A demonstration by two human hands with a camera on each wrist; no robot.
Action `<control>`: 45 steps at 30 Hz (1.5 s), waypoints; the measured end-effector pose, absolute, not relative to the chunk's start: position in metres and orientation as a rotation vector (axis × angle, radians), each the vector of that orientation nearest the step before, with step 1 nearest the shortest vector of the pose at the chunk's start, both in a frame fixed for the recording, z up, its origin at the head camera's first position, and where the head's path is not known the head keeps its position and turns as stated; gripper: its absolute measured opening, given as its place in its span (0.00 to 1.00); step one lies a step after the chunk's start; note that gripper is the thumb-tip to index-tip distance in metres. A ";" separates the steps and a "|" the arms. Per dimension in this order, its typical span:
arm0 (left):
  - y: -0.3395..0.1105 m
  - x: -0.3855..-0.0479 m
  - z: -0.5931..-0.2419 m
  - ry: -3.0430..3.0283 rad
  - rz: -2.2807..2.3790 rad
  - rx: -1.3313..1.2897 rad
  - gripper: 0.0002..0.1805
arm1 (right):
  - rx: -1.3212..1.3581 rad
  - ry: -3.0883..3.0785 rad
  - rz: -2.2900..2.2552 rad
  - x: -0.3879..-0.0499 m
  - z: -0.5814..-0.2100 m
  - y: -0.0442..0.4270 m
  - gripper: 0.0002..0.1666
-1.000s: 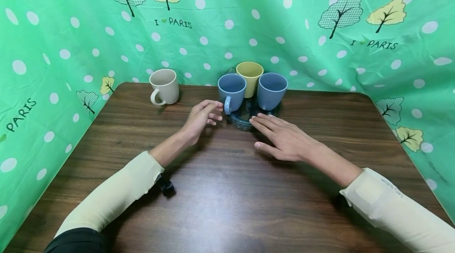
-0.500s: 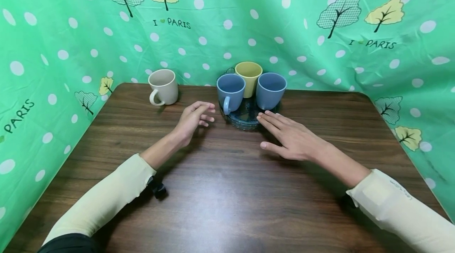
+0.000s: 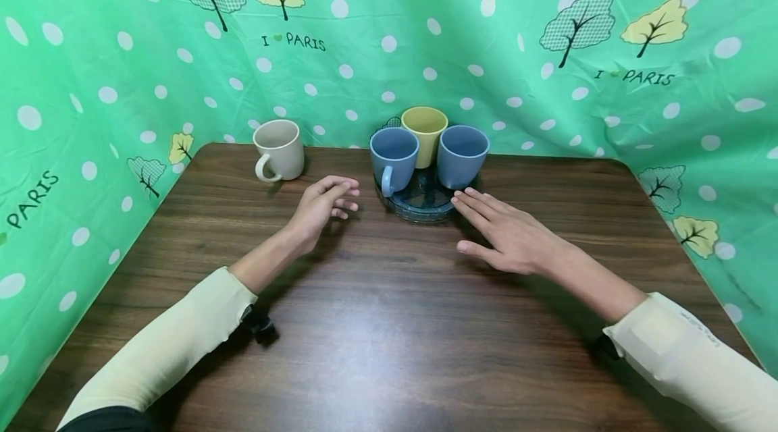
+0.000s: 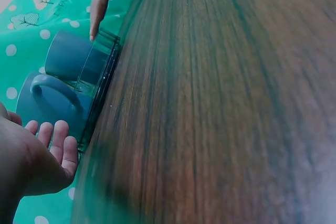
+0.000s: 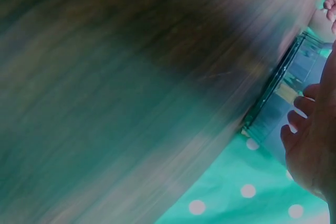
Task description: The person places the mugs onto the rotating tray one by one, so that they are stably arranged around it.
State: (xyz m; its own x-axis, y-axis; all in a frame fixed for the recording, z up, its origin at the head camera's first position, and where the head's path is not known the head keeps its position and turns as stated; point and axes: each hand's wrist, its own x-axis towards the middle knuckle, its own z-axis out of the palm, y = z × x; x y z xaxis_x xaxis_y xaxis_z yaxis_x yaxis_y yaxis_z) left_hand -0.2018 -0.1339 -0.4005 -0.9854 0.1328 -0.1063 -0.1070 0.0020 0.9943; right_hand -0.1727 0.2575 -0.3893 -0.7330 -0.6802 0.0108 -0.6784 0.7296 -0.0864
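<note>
A clear bluish round tray (image 3: 423, 209) stands at the table's back middle. On it are a blue mug (image 3: 394, 158) with its handle to the front, a yellow cup (image 3: 427, 135) behind, and a second blue cup (image 3: 463, 156) on the right. My left hand (image 3: 316, 212) hovers left of the tray, fingers loosely bent, holding nothing. My right hand (image 3: 507, 236) is at the tray's front right, palm down with straight fingers; whether the fingertips touch the rim, I cannot tell. The left wrist view shows the blue mug's handle (image 4: 55, 88) beyond my left fingers.
A light grey mug (image 3: 281, 150) stands at the back left of the dark wooden table (image 3: 389, 324), its handle toward the front left. Behind the table hangs a green dotted cloth (image 3: 365, 27) with printed trees.
My left hand has moved left, away from the blue mug and tray. My right hand has shifted to the right along the tray's front. The mugs and tray have stayed in place.
</note>
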 end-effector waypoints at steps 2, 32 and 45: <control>-0.136 -0.201 -0.400 2.103 2.098 0.029 0.19 | -1.141 2.907 -0.129 -0.173 -0.390 0.260 0.49; -0.161 -0.197 -0.398 2.140 2.089 0.055 0.21 | -1.016 2.895 -0.144 -0.182 -0.391 0.281 0.50; -0.180 -0.196 -0.400 2.176 2.093 0.053 0.22 | -1.007 2.875 -0.139 -0.181 -0.389 0.280 0.50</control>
